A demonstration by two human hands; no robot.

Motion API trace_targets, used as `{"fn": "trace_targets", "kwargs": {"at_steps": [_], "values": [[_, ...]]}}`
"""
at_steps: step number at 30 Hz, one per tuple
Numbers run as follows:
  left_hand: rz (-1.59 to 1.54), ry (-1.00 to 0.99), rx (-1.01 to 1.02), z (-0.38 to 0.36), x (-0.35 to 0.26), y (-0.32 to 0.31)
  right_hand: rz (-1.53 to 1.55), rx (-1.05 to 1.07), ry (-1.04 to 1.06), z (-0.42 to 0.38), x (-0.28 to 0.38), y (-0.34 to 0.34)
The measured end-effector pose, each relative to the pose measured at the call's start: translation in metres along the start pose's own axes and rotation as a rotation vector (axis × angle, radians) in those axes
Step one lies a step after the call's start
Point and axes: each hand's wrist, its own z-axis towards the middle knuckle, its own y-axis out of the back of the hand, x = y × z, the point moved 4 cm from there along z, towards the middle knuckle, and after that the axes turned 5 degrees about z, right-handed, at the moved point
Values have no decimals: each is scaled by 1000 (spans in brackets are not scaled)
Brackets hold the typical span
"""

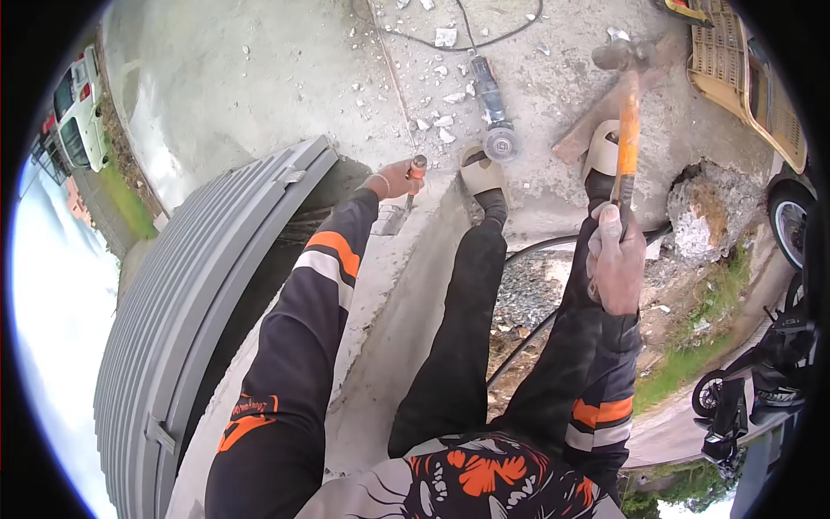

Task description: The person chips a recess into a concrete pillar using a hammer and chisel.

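Note:
My left hand (396, 181) is closed around a chisel (418, 164) with an orange-red grip. The chisel's shaft points down to the top of the concrete ledge (380, 259), beside a notch in it. In my right hand (617, 264), fingers wrapped round the handle, is a hammer (629, 130) with an orange-yellow handle. Its head is raised, well apart from the chisel. An angle grinder (489, 93) with a disc lies on the concrete floor between the two tools, near my foot.
White rubble (445, 37) and a black cable (510, 36) lie on the floor. A board (605, 117) rests under the hammer's line. Ribbed grey metal panels (199, 303) stand at left. A tan plastic chair (756, 95), a concrete lump (699, 221) and a motorcycle (761, 381) are at right.

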Motion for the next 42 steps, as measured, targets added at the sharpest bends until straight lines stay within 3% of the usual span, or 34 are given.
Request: {"fn": "trace_targets", "kwargs": {"at_steps": [2, 5, 8, 13, 16, 19, 21, 24, 25, 27, 28, 29, 30, 31, 34, 35, 38, 40, 41, 42], "values": [[134, 77, 118, 1, -2, -2, 127, -96, 237, -13, 36, -10], [206, -74, 73, -16, -18, -13, 148, -50, 321, -11, 81, -12], [225, -109, 12, -25, -26, -17, 159, 4, 282, -10, 100, -1], [196, -79, 48, -22, -12, -16, 232, 71, 292, -20, 72, -11], [210, -79, 43, -19, -12, -25, 206, 142, -13, -24, 55, -15], [219, -65, 53, -15, -9, -25, 183, 92, -26, -23, 73, -4], [209, -43, 61, -21, -9, -25, 289, -137, 193, -32, 115, -4], [171, -37, 51, -24, -11, -25, 627, -132, 558, -28, 174, -14], [170, -51, 46, -24, -11, -25, 691, -224, 540, -26, 171, -26], [173, -64, 26, -23, -10, -23, 735, -277, 506, -22, 121, -65], [179, -63, 18, -23, -9, -23, 731, -242, 324, -19, 43, -99], [185, -64, 13, -24, -11, -24, 415, -242, 165, -23, -75, -141], [178, -56, 34, -27, -13, -30, -389, -193, 437, -38, -137, -162], [177, -53, 42, -25, -15, -27, -440, 229, -96, -34, -213, -179], [204, -38, 76, -29, -13, -38, -41, 263, -481, -42, -104, -133], [196, -50, 57, -16, -11, -30, 61, 274, -444, -36, -72, -113], [206, -50, 55, -20, -13, -23, 338, 63, -125, -19, 54, -59], [212, -52, 53, -22, -9, -27, 584, -55, 383, -13, 131, -46], [181, -56, 62, -21, -8, -27, 686, -115, 569, -7, 148, -43], [188, -52, 71, -24, -7, -30, 795, -176, 573, 1, 134, -50]]}}
